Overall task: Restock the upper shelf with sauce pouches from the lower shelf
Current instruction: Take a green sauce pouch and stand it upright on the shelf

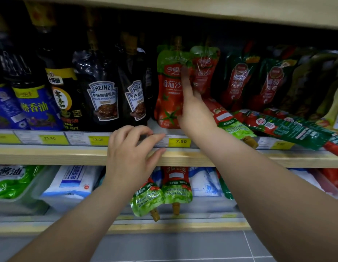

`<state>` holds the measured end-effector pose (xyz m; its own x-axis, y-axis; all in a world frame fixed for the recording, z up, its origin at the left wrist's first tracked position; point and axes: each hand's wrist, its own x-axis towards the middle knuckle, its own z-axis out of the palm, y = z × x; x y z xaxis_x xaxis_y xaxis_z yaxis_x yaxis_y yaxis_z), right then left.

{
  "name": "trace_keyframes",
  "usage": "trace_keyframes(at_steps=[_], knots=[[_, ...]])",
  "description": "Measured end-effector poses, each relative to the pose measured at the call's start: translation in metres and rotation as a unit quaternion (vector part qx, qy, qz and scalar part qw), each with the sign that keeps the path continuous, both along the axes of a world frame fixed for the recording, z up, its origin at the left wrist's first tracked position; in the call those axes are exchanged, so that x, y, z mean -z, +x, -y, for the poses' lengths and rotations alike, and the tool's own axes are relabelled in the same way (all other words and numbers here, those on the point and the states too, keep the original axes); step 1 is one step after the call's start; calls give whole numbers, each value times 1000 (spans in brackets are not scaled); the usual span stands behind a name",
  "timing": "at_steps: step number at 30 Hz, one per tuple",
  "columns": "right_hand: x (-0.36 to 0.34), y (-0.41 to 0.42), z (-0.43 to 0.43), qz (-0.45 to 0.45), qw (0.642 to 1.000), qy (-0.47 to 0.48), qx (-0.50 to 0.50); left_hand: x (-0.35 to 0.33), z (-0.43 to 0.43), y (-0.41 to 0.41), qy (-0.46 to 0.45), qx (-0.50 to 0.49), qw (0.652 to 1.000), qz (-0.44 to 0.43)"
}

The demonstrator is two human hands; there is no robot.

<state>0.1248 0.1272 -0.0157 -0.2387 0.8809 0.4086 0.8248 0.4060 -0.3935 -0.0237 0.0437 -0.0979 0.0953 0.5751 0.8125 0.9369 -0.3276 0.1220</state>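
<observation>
at frame centre the right hand (192, 110) is clamped on an upright red ketchup pouch (169, 87) at the upper shelf (51, 155) front edge, beside a heinz pouch (104, 99). the left hand (130, 157), fingers loosely apart and holding nothing, hovers at the price strip (179, 141). two pouches (162, 191) hang over the lower shelf lip.

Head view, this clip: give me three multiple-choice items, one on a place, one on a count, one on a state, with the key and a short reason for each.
1. Where does the right hand rest?
A. on the upright tomato sauce pouch
B. on a Heinz pouch
C. on the floor

2. How many Heinz black pepper pouches face front?
A. one
B. two
C. four

3. What is the left hand holding?
A. a pouch
B. a price tag
C. nothing

Key: 1 A, its fingers lie against the red and green pouch. 2 B, two Heinz labels show side by side. 3 C, its fingers curl by the upper shelf edge, empty.
</observation>
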Motion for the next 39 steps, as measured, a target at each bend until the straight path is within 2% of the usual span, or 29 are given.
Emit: trace_keyframes(at_steps=[9,13,17,22,27,33,39], knots=[[3,2,-6,-16,1000,-24,-12,5,-2,0,8,5,1000,12],[3,28,13,-16,999,33,-28,1,0,7,-12,-12,999,33],[3,77,39,101,993,62,13,-6,2,21,-27,-16,998,59],[8,122,53,204,978,-29,24,-15,2,51,-62,30,996,55],[11,135,55,119,992,-27,-24,-23,0,80,-84,74,992,52],[1,135,68,55,994,77,-52,-38,-9,103,-130,131,979,88],[-21,135,80,-5,984,169,-60,-50,-20,121,-152,151,961,174]])
